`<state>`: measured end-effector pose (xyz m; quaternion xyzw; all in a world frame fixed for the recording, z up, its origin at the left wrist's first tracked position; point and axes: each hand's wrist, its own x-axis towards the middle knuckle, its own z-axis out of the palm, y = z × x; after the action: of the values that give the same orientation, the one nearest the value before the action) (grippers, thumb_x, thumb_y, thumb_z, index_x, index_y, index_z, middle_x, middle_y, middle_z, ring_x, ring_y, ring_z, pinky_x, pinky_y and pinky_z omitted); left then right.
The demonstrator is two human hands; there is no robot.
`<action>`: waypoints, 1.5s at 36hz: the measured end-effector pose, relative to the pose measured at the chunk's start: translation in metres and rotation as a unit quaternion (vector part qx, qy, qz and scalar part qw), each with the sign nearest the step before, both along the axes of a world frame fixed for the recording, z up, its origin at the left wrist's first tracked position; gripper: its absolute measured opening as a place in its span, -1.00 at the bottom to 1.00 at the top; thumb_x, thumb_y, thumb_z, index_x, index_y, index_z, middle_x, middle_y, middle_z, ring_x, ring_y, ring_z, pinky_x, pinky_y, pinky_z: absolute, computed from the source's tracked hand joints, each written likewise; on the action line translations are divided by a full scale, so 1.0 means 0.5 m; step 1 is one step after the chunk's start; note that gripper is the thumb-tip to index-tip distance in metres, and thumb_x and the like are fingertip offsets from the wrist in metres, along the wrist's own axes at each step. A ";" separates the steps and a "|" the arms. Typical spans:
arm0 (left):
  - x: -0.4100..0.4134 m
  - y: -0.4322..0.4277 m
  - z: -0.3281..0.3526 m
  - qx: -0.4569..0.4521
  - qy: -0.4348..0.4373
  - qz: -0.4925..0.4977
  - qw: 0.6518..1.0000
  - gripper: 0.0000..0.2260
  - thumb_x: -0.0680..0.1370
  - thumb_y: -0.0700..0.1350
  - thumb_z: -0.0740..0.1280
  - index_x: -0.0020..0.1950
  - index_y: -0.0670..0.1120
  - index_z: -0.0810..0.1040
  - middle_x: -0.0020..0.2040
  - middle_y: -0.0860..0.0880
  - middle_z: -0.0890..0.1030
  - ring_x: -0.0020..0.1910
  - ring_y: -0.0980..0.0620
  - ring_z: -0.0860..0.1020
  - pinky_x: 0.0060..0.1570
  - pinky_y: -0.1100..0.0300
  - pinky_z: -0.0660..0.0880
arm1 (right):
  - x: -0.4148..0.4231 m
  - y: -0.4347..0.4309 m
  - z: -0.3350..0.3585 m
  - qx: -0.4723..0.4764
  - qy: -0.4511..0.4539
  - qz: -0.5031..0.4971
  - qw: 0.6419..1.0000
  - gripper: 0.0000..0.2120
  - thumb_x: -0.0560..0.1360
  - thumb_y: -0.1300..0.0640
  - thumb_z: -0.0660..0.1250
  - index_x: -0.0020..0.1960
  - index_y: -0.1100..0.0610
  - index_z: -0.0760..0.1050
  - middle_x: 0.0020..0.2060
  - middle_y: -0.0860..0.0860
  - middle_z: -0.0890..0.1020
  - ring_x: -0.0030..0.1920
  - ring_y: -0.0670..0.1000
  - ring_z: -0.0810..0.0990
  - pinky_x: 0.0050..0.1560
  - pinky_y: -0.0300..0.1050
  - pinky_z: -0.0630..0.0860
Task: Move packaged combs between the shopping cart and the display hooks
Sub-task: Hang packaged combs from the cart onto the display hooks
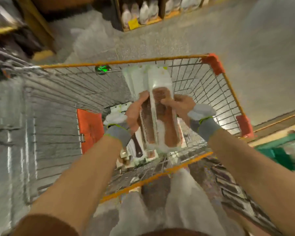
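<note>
Left hand (134, 110) and right hand (180, 103) grip packaged combs (160, 82) midway between shopping cart (123, 62) rims

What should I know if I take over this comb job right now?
Left hand grips the left edge of the clear-plastic packs of brown combs.
Right hand grips their right edge.
They are held over the orange-rimmed wire shopping cart; more comb packs lie on its floor.
Done: unclear, display hooks are out of view.
Left: held packs and cart packs.
</note>
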<state>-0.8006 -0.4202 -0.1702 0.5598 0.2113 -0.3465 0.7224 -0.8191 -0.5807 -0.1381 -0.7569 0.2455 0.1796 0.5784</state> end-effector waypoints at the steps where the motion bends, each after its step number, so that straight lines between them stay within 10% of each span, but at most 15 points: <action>1: -0.010 0.010 0.027 -0.009 -0.007 -0.031 0.999 -0.53 0.53 0.17 0.32 0.28 -0.13 0.56 0.14 -0.15 0.62 0.08 -0.10 0.59 0.16 0.04 0.50 | -0.024 0.012 0.025 -0.009 -0.016 -0.019 1.000 -0.90 0.40 0.07 0.47 -0.19 0.03 0.55 -0.19 0.01 0.65 -0.18 0.00 0.62 -0.19 -0.20 0.57; 5: -0.026 0.009 0.110 0.095 -0.069 -0.093 0.989 -0.39 0.35 0.35 0.37 0.15 -0.10 0.61 0.07 -0.11 0.68 0.05 -0.12 0.64 0.14 -0.02 0.55 | -0.081 0.026 0.104 -0.057 -0.066 -0.106 0.991 -0.88 0.37 0.06 0.48 -0.25 0.04 0.56 -0.09 0.20 0.68 -0.06 0.19 0.65 0.01 0.14 0.59; 10: -0.047 -0.039 0.198 0.155 -0.162 -0.143 0.964 -0.08 0.17 0.54 0.32 0.23 -0.16 0.55 0.17 -0.16 0.62 0.12 -0.16 0.60 0.20 -0.09 0.51 | -0.171 0.002 0.230 -0.021 -0.112 -0.229 0.967 -0.83 0.48 0.18 0.38 0.05 0.21 0.57 -0.12 0.11 0.64 -0.25 0.01 0.58 -0.21 -0.23 0.59; 21: -0.190 -0.220 0.515 0.079 -0.394 -0.275 0.874 -0.68 0.53 0.21 0.29 0.08 -0.02 0.50 0.01 -0.06 0.58 -0.10 -0.01 0.54 -0.06 0.19 0.42 | -0.435 -0.115 0.519 -0.132 -0.231 -0.389 0.882 -0.82 0.48 0.08 0.33 -0.30 0.07 0.50 -0.33 -0.01 0.57 -0.18 0.07 0.58 0.01 0.00 0.55; 25: -0.232 -0.269 0.588 0.070 -0.452 -0.284 0.843 -0.54 0.54 0.23 0.27 0.23 -0.09 0.55 -0.01 -0.04 0.53 0.02 -0.05 0.55 -0.06 0.21 0.37 | -0.517 -0.140 0.591 -0.201 -0.254 -0.402 0.856 -0.81 0.51 0.08 0.31 -0.28 0.03 0.45 -0.37 -0.07 0.52 -0.34 -0.09 0.48 -0.44 -0.40 0.38; 31: -0.331 -0.336 0.724 0.053 -0.504 -0.334 0.795 -0.43 0.55 0.28 0.20 0.29 -0.17 0.50 0.07 -0.07 0.52 0.05 -0.10 0.52 -0.04 0.22 0.33 | -0.645 -0.189 0.696 -0.291 -0.267 -0.437 0.809 -0.85 0.52 0.09 0.30 0.05 0.10 0.55 -0.16 -0.02 0.53 -0.20 -0.09 0.48 -0.42 -0.40 0.34; 34: -0.389 -0.370 0.777 0.011 -0.525 -0.359 0.772 -0.65 0.52 0.28 0.25 -0.04 0.01 0.54 0.01 -0.04 0.60 -0.09 -0.03 0.55 -0.02 0.19 0.41 | -0.715 -0.204 0.732 -0.305 -0.287 -0.470 0.777 -0.83 0.51 0.10 0.31 0.04 0.14 0.57 -0.16 0.02 0.57 -0.21 -0.06 0.51 -0.34 -0.38 0.38; 41: -0.507 -0.441 0.859 -0.021 -0.561 -0.385 0.732 -0.49 0.48 0.30 0.28 0.14 -0.11 0.62 0.07 -0.12 0.65 0.01 -0.12 0.60 0.15 0.03 0.52 | -0.841 -0.236 0.792 -0.317 -0.293 -0.505 0.747 -0.97 0.52 0.13 0.32 -0.06 0.02 0.48 -0.25 -0.08 0.54 -0.25 -0.13 0.50 -0.43 -0.56 0.34; 46: -0.565 -0.482 0.888 -0.058 -0.569 -0.414 0.708 -0.62 0.54 0.20 0.28 0.12 -0.08 0.60 -0.03 -0.01 0.59 -0.15 0.04 0.54 -0.21 0.31 0.45 | -0.912 -0.259 0.794 -0.287 -0.299 -0.548 0.726 -0.83 0.52 0.09 0.32 0.10 0.07 0.51 -0.10 -0.01 0.62 -0.15 -0.03 0.58 -0.23 -0.33 0.50; 50: -0.613 -0.519 0.907 -0.078 -0.582 -0.429 0.687 -0.53 0.49 0.28 0.30 0.08 -0.09 0.64 0.05 -0.07 0.67 0.01 -0.07 0.62 0.12 0.07 0.54 | -0.961 -0.286 0.807 -0.285 -0.321 -0.566 0.704 -0.77 0.52 0.09 0.31 0.17 0.11 0.51 -0.06 0.00 0.62 -0.12 -0.04 0.59 -0.20 -0.30 0.47; 54: -0.641 -0.544 0.924 -0.092 -0.587 -0.419 0.687 -0.59 0.53 0.23 0.28 0.07 -0.09 0.63 0.07 -0.10 0.67 0.05 -0.08 0.61 0.05 0.16 0.49 | -0.980 -0.305 0.832 -0.279 -0.337 -0.562 0.702 -0.76 0.54 0.09 0.29 0.19 0.12 0.51 -0.02 0.04 0.62 -0.13 -0.03 0.59 -0.17 -0.26 0.48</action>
<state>-1.1210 -0.6921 0.2921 0.6097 -0.5455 -0.2310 0.5266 -1.3093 -0.7334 0.2780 -0.6152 0.4532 -0.5225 0.3783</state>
